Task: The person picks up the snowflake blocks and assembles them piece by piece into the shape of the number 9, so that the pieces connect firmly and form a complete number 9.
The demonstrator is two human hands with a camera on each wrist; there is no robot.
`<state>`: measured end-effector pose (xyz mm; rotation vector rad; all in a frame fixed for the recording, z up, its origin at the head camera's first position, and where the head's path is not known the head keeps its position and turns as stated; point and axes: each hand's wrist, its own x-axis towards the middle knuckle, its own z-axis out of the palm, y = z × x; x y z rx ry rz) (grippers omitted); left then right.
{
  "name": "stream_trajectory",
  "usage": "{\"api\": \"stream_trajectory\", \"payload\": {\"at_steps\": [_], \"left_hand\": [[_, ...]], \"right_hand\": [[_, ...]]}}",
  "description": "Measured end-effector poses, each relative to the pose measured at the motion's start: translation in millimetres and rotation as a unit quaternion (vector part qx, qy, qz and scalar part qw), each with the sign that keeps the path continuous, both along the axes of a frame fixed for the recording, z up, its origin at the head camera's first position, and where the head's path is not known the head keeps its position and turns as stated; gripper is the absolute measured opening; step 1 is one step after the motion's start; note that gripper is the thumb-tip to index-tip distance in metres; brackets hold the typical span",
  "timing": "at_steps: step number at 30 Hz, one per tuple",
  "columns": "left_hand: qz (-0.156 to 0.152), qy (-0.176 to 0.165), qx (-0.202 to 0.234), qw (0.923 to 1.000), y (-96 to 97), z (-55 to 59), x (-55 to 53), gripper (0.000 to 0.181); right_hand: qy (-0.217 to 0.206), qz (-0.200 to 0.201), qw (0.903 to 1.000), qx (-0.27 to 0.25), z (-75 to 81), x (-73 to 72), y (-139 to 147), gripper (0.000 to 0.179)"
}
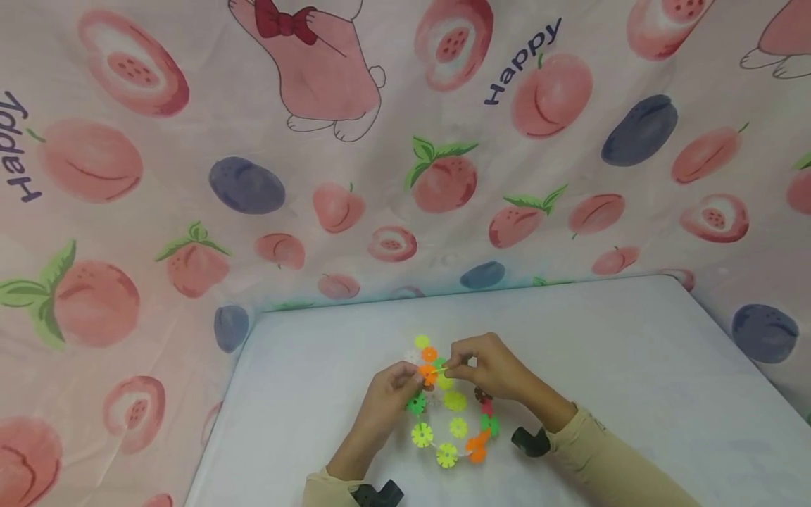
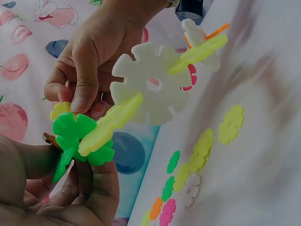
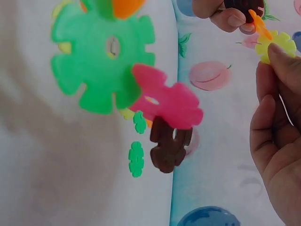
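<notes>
My left hand [image 1: 393, 391] grips one end of a chain of flower-shaped plastic discs, around an orange disc [image 1: 427, 374]. A brown disc [image 3: 243, 4] and a green disc [image 2: 75, 134] are by its fingers. Between thumb and fingertips, my right hand [image 1: 488, 365] pinches a yellow disc [image 3: 277, 46]. That yellow disc meets an orange disc [image 3: 260, 24] at the left hand; how deep the slots sit I cannot tell. From the hands the chain loops down, with a white disc [image 2: 151, 84], a pink disc [image 3: 169, 99] and another brown disc [image 3: 169, 146] in it.
Loose discs lie on the white table [image 1: 304, 394], among them a yellow one [image 2: 231, 125], a pink one [image 2: 167, 213] and a green one [image 3: 136, 159]. A fruit-print cloth [image 1: 355, 162] rises behind the table. Black wrist mounts [image 1: 531, 442] sit at both sleeves.
</notes>
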<state>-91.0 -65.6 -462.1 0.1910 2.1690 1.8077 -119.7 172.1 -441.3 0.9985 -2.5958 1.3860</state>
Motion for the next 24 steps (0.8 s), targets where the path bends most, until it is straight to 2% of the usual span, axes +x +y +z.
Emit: {"api": "stream_trajectory", "payload": {"at_steps": [8,19,24], "left_hand": [[-0.007,-0.006,0.007,0.9999,-0.3,2.7,-1.8,0.024],[0.036,0.000,0.024,0.9991,-7.4,4.8,-3.2,0.024],[0.039,-0.005,0.032,0.9987,-11.9,5.3,-4.7,0.026]], "right_hand": [[-0.048,-0.034,0.9981,0.020,1.6,-0.2,4.9,0.006],[-0.087,-0.110,0.9897,0.029,-10.1,-3.9,27.4,0.008],[-0.104,-0.126,0.9857,0.040,-19.4,-8.3,36.4,0.010]]}}
